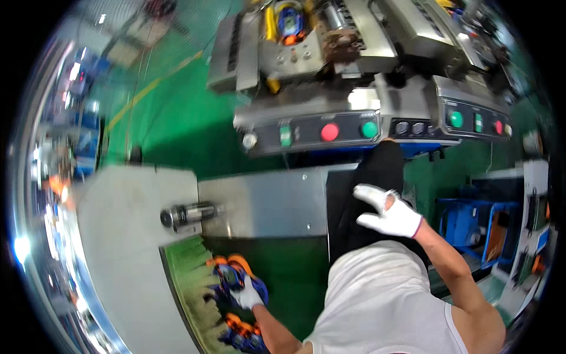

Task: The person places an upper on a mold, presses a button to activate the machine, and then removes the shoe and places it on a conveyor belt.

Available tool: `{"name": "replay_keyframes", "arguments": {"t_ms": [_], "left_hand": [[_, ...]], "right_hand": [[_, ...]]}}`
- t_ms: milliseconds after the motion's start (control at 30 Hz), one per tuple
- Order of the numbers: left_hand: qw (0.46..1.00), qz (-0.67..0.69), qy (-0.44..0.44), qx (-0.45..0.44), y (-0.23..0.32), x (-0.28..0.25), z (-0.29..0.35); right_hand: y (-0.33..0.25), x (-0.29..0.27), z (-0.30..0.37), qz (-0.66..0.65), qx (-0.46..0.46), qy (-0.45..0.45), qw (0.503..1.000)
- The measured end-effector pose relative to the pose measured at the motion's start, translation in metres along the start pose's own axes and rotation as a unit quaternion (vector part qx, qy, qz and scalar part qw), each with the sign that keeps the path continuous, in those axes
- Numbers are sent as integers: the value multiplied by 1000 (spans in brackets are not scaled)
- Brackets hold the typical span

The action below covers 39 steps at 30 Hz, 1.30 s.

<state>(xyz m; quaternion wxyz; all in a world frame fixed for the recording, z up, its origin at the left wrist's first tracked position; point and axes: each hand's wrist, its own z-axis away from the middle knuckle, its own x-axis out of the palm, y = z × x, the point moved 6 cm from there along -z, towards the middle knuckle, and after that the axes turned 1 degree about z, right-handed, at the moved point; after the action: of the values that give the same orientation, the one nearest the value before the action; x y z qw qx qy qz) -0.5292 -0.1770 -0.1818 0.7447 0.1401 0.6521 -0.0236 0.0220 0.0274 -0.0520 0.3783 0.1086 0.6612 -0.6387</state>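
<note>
My left hand (250, 295), in a white glove, reaches down at the lower left. Its fingers are closed on a blue-and-orange part (227, 274) with a rounded shape; motion blur hides its exact kind. More blue-and-orange parts (242, 333) lie just below that hand, beside a green bristled strip (191, 277). My right hand (392, 217), also gloved in white, hovers above my dark-trousered leg with fingers apart and nothing in them. One fingertip of its glove looks uncovered.
Ahead stands a metal machine with a control panel (306, 131) of red and green buttons. A blue-and-orange part (290, 22) sits in its fixture. A steel plate (265, 203) and a cylindrical metal fitting (188, 215) lie left of my leg. A blue frame (480, 230) stands at right.
</note>
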Motion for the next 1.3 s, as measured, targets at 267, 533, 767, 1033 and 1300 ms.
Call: {"name": "replay_keyframes", "arguments": {"t_ms": [267,533,767,1033,1300], "left_hand": [[719,118,-289,621,272,-118,174],[312,55,-224,922,517,-220,360],[488,182,9,853,793,-136,322],[659,-2,82,748,845,-63,346],[593,194,49,780,822,-172,290]], "right_hand": [[-122,17,-58,87,-290,19,953],[-34,-110,-67,-134,-112,171,970],[70,-66,81,-665,170,211,696],[61,-26,135,-734,208,295,576],[62,-71,98,-695,174,288,636]]}}
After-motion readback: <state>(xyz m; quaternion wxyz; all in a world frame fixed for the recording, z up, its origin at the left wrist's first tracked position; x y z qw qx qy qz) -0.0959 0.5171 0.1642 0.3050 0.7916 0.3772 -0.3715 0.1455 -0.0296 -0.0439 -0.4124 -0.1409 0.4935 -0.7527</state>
